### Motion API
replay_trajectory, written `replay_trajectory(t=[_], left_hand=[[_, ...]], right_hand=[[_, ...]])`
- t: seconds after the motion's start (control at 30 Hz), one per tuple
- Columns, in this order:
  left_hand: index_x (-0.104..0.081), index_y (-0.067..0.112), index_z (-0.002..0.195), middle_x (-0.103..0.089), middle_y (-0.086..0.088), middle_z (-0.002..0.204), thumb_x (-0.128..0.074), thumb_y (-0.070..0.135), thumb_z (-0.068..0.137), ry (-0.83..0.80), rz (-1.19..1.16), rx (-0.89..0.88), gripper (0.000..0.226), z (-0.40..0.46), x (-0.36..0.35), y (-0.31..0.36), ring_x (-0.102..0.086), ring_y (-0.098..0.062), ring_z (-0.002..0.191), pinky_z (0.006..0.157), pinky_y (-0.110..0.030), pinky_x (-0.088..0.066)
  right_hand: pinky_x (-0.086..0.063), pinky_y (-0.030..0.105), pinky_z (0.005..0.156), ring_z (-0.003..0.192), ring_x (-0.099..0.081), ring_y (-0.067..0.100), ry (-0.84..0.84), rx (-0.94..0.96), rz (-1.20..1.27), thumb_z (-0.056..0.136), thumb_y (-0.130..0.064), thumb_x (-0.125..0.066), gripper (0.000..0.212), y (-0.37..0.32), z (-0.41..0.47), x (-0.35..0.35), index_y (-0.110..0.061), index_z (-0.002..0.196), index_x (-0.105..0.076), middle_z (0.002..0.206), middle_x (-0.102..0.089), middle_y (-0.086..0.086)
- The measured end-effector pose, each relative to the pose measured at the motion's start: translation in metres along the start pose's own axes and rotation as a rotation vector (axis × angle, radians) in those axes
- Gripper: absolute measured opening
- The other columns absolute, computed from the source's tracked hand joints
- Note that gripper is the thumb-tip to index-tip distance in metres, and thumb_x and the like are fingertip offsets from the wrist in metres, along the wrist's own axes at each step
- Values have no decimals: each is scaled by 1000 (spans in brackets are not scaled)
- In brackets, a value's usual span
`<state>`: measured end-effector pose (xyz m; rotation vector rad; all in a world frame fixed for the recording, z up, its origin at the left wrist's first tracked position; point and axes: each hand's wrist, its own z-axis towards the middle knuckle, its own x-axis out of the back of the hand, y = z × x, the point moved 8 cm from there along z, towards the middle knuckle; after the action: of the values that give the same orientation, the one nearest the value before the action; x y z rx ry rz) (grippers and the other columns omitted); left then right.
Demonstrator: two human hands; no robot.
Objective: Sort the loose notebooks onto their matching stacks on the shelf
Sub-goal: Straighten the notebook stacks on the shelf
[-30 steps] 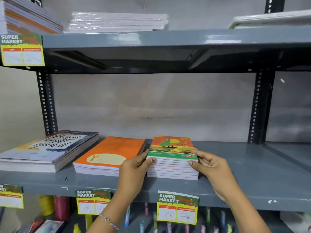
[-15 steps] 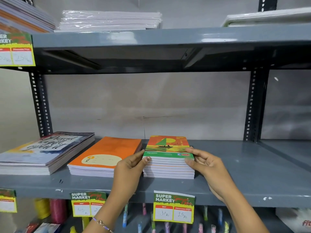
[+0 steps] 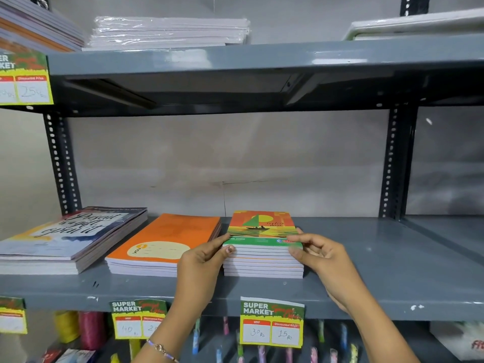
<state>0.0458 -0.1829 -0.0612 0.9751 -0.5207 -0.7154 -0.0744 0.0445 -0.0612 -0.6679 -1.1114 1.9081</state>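
Note:
A stack of small notebooks with an orange, yellow and green sailboat cover (image 3: pixel 262 226) sits on the grey middle shelf (image 3: pixel 366 279). My left hand (image 3: pixel 203 263) pinches the top notebook's front left corner. My right hand (image 3: pixel 320 255) pinches its front right corner, thumb on the cover. To the left lies a stack of plain orange notebooks (image 3: pixel 165 242). Further left is a stack of larger notebooks with a lettered watercolour cover (image 3: pixel 70 234).
Yellow price tags (image 3: pixel 272 323) hang from the shelf's front edge. The upper shelf holds wrapped white pads (image 3: pixel 170 31), a notebook pile at the left and a white item at the right. Perforated uprights (image 3: pixel 392 163) frame the bay. Coloured items stand on the level below.
Both hands have stayed on the top sailboat notebook's front corners. The view has shifted slightly, with the shelf sliding left in the frame.

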Motion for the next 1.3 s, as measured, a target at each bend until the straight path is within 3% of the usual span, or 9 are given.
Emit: replay_trajectory(t=[0.17,0.3,0.43,0.53,0.6,0.73,0.87,1.07,1.3], left_hand=[[-64,23,125,-68,23,106,-70,15,86,-24,16,-80,40,-16,-3,18,-58,24,93,86,-3,-46],[-61,47,122,-67,34,110,-74,30,80,99,-18,-116,47,-36,56,13,-61,14,104,86,-7,-49],[-62,44,122,-65,32,112,-71,37,82,359,288,-99,42,-22,164,-3,-62,4,107,91,-26,-51],[-63,19,127,-69,2,119,-71,24,84,276,428,21,44,7,203,-22,-63,-18,113,94,-36,-51],[-63,12,127,-70,-4,118,-73,21,83,191,422,79,46,22,209,-33,-65,-15,109,87,-25,-48],[-70,17,118,-75,2,109,-76,37,78,104,588,59,45,41,213,-34,-62,2,85,68,-11,-43],[-73,18,113,-74,12,87,-78,35,74,53,547,54,43,44,214,-43,-63,7,79,64,-13,-46],[-75,18,107,-77,5,91,-80,31,71,76,486,51,38,47,215,-47,-66,-5,83,65,-15,-46],[-75,18,107,-69,24,77,-80,29,72,67,466,31,38,47,212,-47,-62,7,77,63,-10,-46]], right_hand=[[-48,14,94,124,-52,-6,24,34,-63,78,-13,-74,24,-14,-6,-7,-24,99,-77,130,-66,-3],[-38,5,100,132,-44,-6,211,305,-181,78,-30,-68,31,-48,-22,-11,-43,106,-71,128,-59,-32],[-47,14,96,116,-62,7,255,481,-227,87,-24,-65,23,-54,-44,-69,-29,108,-70,120,-70,-12],[-53,13,81,96,-71,6,34,312,-267,87,-23,-70,22,-30,-30,-152,-41,99,-71,98,-75,-15],[-54,22,90,109,-67,14,-94,97,-444,85,-33,-72,32,1,-14,-189,-48,112,-64,103,-71,-15],[-38,31,111,129,-53,19,-82,-12,-752,84,-38,-72,54,21,11,-204,-25,134,-58,143,-54,-5],[-43,38,110,129,-54,22,-67,-55,-708,78,-34,-79,52,24,14,-199,-24,127,-64,146,-51,0],[-42,37,111,133,-49,12,-70,-46,-611,79,-31,-78,41,24,14,-196,-23,119,-70,143,-54,6],[-46,37,106,129,-53,15,-50,-9,-688,81,-33,-76,39,21,13,-199,-24,118,-70,142,-54,6]])
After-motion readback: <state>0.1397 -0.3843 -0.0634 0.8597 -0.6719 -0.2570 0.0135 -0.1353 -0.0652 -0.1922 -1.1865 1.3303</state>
